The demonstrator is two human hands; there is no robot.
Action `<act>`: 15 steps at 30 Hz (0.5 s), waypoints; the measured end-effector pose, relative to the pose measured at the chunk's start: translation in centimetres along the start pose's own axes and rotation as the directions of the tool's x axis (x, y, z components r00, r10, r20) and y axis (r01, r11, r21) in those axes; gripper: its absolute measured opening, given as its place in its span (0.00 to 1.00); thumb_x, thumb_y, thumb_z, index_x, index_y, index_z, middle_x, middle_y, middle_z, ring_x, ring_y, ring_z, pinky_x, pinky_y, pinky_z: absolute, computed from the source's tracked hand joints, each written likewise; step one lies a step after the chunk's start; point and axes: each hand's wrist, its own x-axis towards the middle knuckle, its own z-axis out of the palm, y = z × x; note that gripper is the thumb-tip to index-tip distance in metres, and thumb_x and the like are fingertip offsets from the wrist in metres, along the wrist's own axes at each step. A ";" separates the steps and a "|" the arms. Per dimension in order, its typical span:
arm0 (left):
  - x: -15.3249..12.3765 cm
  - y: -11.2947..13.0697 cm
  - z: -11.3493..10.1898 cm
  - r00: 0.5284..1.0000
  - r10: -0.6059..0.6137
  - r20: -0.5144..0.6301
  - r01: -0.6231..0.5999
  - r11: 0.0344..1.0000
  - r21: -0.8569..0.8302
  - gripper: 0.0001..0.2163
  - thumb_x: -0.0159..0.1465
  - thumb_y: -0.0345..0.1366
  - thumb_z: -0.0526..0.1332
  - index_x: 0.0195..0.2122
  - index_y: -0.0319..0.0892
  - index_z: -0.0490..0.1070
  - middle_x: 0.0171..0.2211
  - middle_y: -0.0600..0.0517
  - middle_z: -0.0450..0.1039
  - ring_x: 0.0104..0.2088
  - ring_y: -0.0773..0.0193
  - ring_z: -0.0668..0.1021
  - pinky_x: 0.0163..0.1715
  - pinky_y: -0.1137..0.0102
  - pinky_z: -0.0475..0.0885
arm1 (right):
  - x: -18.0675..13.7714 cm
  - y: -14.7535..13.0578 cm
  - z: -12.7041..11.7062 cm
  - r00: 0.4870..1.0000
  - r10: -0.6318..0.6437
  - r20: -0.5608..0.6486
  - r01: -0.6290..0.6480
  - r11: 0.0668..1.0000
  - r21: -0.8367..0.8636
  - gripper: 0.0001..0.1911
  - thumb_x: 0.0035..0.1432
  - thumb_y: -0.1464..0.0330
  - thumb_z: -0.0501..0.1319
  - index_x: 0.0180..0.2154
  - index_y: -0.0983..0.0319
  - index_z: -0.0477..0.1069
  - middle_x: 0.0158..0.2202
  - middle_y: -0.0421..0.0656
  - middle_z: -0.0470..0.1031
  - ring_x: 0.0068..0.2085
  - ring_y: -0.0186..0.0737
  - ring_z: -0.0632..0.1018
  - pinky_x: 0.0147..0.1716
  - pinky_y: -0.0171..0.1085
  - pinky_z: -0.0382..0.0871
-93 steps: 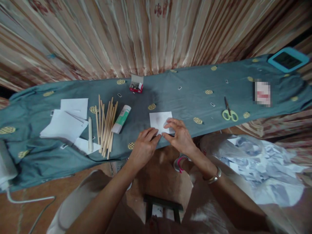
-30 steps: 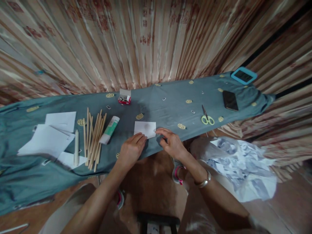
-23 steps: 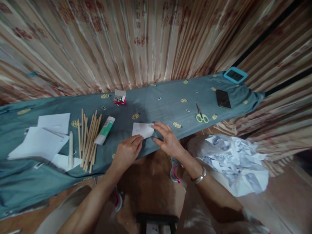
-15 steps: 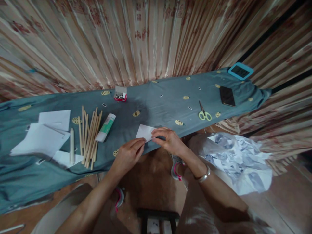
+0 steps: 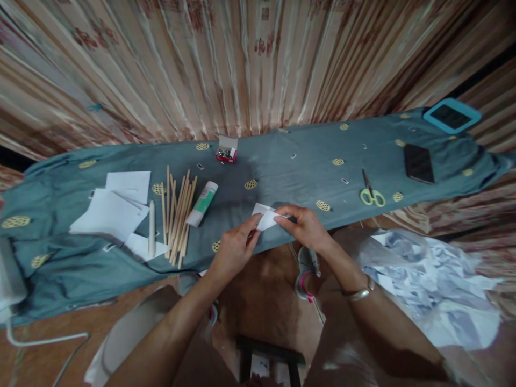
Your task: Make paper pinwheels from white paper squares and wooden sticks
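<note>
Between my hands, near the front edge of the cloth, is a small white piece of paper (image 5: 266,219) with a folded-over flap. My left hand (image 5: 236,243) pinches its left side between thumb and finger. On its right side, my right hand (image 5: 300,224) grips the edge with closed fingers. To the left lie a green and white glue stick (image 5: 203,203), several thin wooden sticks (image 5: 180,217) and a white candle-like rod (image 5: 152,228). White paper sheets (image 5: 107,215) are stacked farther left.
A small red box (image 5: 226,153) of metal bits stands at the back. Scissors (image 5: 371,194), a dark phone-like slab (image 5: 419,163) and a blue-framed device (image 5: 452,115) lie right on the teal cloth (image 5: 290,180). A bag of paper scraps (image 5: 439,285) sits below right; a stool (image 5: 272,349) stands below.
The paper now shows a flap folded over, with both hands still on it. My view has shifted left, so everything appears farther right.
</note>
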 end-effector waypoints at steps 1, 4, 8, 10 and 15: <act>0.1 0.0 0.0 1.000 -0.027 0.005 0.027 0.999 -0.017 0.16 0.69 0.35 0.55 0.58 0.42 0.68 0.43 0.49 0.82 0.41 0.62 0.84 0.45 0.68 0.78 | 0.2 0.1 0.1 1.000 0.001 -0.007 -0.001 1.000 -0.002 0.07 0.62 0.65 0.62 0.35 0.58 0.79 0.37 0.42 0.82 0.40 0.43 0.80 0.44 0.41 0.71; 0.3 0.0 0.0 0.997 -0.074 -0.001 0.073 0.995 -0.062 0.16 0.68 0.34 0.56 0.56 0.41 0.69 0.43 0.50 0.82 0.40 0.62 0.84 0.46 0.68 0.78 | 0.6 0.3 0.5 0.999 -0.002 -0.038 0.001 1.000 -0.008 0.06 0.61 0.65 0.62 0.35 0.57 0.78 0.39 0.43 0.82 0.42 0.44 0.79 0.46 0.42 0.70; 0.6 -0.1 0.0 0.995 -0.097 -0.024 0.094 0.991 -0.099 0.16 0.67 0.35 0.57 0.55 0.39 0.70 0.46 0.47 0.81 0.40 0.61 0.84 0.46 0.67 0.78 | 1.0 0.3 0.7 0.999 -0.009 -0.052 0.007 0.999 -0.047 0.05 0.61 0.66 0.63 0.34 0.57 0.78 0.38 0.43 0.82 0.41 0.44 0.79 0.46 0.43 0.70; 0.7 -0.2 -0.1 0.993 -0.113 -0.027 0.110 0.988 -0.108 0.16 0.67 0.35 0.57 0.55 0.38 0.71 0.47 0.46 0.81 0.41 0.61 0.84 0.47 0.66 0.78 | 1.2 0.4 0.7 0.998 -0.039 -0.058 0.034 0.997 -0.075 0.06 0.61 0.65 0.62 0.33 0.57 0.77 0.39 0.43 0.82 0.42 0.44 0.79 0.48 0.43 0.70; 1.1 -0.2 -0.3 0.983 -0.184 -0.013 0.179 0.969 -0.171 0.17 0.65 0.33 0.59 0.55 0.39 0.70 0.42 0.49 0.82 0.40 0.61 0.83 0.45 0.67 0.78 | 1.5 0.6 0.7 0.993 -0.079 -0.091 0.065 0.986 -0.152 0.06 0.61 0.65 0.62 0.34 0.57 0.78 0.46 0.45 0.81 0.49 0.47 0.79 0.53 0.48 0.68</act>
